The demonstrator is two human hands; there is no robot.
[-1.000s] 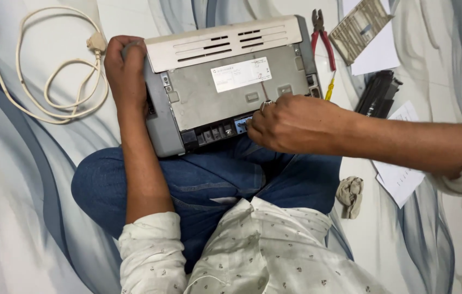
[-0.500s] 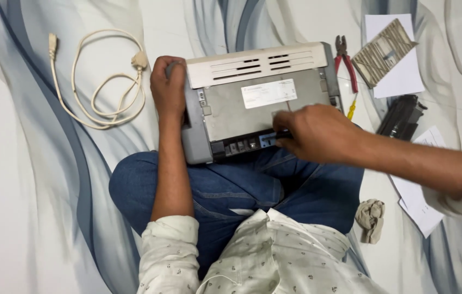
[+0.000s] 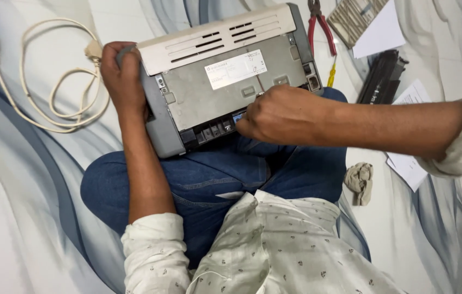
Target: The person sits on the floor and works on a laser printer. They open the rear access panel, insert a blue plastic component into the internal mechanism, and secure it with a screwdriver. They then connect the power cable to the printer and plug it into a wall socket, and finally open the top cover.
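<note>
Since a second ago: no real shift, grips unchanged, so work stuck at the same port row. Left hand [image 3: 124, 76] clamped on the grey printer's [image 3: 225, 76] corner, printer resting on the lap. Right hand [image 3: 277, 114] curled at its rear ports; grip unclear. Around, on marbled floor [image 3: 24, 218]: coiled cable [image 3: 51, 81], red pliers [image 3: 318, 24], black cartridge [image 3: 382, 79], papers [image 3: 383, 32].
</note>
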